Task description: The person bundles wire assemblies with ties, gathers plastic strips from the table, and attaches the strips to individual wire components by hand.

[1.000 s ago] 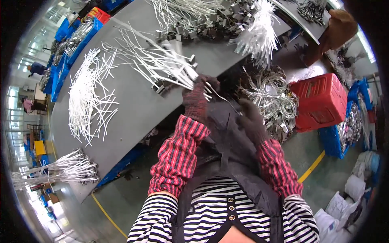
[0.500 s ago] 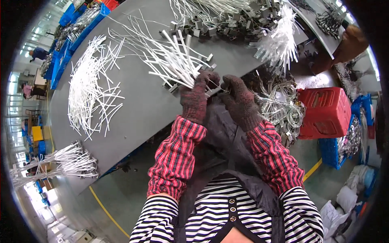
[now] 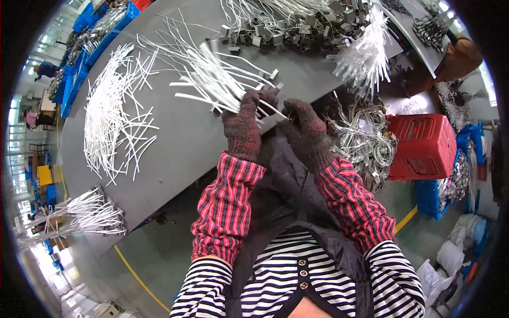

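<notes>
My left hand (image 3: pixel 245 124), in a dark knitted glove, is closed round a bundle of white tubes (image 3: pixel 212 74) that fans out over the grey table. Thin white wires and small grey metal blocks (image 3: pixel 279 86) show among and beside the tubes. To its right, my right hand (image 3: pixel 307 130), gloved alike, has thumb and fingers pinched together. One white tube (image 3: pixel 271 107) reaches from the left hand to these fingertips. What exactly lies between the right fingertips is too small to make out.
Loose white tubes (image 3: pixel 111 116) lie at the table's left. A tied bundle (image 3: pixel 90 209) overhangs the near left edge. Wired metal blocks (image 3: pixel 297 29) and clear tubing (image 3: pixel 366 53) lie at the back. Right of me are coiled cables (image 3: pixel 366 138) and a red crate (image 3: pixel 421 146).
Both hands have shifted slightly left. A white tube now stretches from the left hand to the right fingertips, and the held bundle has tipped further left.
</notes>
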Available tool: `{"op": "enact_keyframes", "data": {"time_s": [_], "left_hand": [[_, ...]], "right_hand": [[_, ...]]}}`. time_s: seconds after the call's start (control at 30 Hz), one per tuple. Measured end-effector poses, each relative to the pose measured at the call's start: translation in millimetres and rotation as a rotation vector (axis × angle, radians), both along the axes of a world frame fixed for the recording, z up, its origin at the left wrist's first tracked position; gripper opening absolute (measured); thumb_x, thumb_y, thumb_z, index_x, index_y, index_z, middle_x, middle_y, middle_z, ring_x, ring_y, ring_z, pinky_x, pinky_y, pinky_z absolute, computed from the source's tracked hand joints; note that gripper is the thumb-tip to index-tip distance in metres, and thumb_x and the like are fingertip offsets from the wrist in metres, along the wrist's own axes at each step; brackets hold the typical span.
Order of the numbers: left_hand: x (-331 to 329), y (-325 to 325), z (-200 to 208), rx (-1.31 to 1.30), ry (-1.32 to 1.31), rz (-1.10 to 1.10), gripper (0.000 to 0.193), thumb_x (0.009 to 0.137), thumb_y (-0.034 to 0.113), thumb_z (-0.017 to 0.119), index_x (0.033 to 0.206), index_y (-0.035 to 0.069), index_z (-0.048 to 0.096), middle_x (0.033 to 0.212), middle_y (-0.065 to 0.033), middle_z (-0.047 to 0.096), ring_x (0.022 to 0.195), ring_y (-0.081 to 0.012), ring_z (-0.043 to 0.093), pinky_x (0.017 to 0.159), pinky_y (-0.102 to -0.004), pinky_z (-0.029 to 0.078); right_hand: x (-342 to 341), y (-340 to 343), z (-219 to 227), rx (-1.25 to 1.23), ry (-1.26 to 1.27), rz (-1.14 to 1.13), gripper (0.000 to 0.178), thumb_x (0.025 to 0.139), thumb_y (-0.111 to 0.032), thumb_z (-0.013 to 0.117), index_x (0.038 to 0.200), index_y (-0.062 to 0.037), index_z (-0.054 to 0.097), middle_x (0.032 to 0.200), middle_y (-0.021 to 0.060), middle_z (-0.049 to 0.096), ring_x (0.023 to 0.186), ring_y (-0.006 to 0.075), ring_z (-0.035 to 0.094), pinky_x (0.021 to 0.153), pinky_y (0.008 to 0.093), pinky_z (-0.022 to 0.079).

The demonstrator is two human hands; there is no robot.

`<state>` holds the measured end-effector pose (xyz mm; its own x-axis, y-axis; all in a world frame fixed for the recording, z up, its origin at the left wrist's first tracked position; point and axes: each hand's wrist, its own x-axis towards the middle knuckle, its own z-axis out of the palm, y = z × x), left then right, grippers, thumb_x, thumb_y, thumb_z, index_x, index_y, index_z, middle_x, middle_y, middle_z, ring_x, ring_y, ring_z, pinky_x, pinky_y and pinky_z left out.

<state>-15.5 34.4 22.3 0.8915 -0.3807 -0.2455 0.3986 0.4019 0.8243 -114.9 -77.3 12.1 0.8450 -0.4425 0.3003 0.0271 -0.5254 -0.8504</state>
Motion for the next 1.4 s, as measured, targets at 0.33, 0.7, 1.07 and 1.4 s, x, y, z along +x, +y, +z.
{"op": "enact_keyframes", "data": {"time_s": [0.33,0.7,1.07,1.4], "left_hand": [[105,124,-103,0.185,-0.192,0.558,0.033,0.097,0.03,0.059,0.107,-0.001,0.066,0.094,-0.0068,0.07,0.083,-0.0161,0.065,0.07,-0.0354,0.053],[59,103,14,-0.177,-0.014,0.303,0.038,0.099,0.023,0.061,0.132,0.006,0.054,0.105,-0.0107,0.067,0.092,-0.02,0.063,0.075,-0.0367,0.056],[14,-4,32,0.333,-0.865,-0.157,0.022,0.093,0.008,0.061,0.112,0.0,0.052,0.105,-0.0107,0.067,0.107,-0.0258,0.067,0.084,-0.0369,0.059],[22,-34,27,0.058,0.385,0.49,0.029,0.094,0.028,0.054,0.07,0.011,0.055,0.055,0.0032,0.044,0.042,-0.0112,0.039,0.038,-0.0265,0.029]], "right_hand": [[97,-81,4,-0.211,-0.149,0.095,0.049,0.085,-0.019,0.074,0.128,-0.0035,0.057,0.121,0.0183,0.062,0.111,0.0306,0.062,0.092,0.0405,0.052],[158,-166,38,-0.668,0.274,-0.237,0.022,0.089,-0.017,0.056,0.109,-0.0079,0.06,0.118,0.0163,0.062,0.098,0.0436,0.063,0.083,0.0477,0.053],[6,-26,52,0.046,-0.373,0.36,0.03,0.089,-0.006,0.071,0.119,-0.0051,0.062,0.113,0.0131,0.067,0.103,0.0241,0.066,0.088,0.0332,0.053],[-163,31,30,0.285,0.257,0.197,0.021,0.089,-0.01,0.067,0.108,-0.0015,0.065,0.093,0.0067,0.066,0.087,0.0128,0.062,0.074,0.0303,0.051]]}}
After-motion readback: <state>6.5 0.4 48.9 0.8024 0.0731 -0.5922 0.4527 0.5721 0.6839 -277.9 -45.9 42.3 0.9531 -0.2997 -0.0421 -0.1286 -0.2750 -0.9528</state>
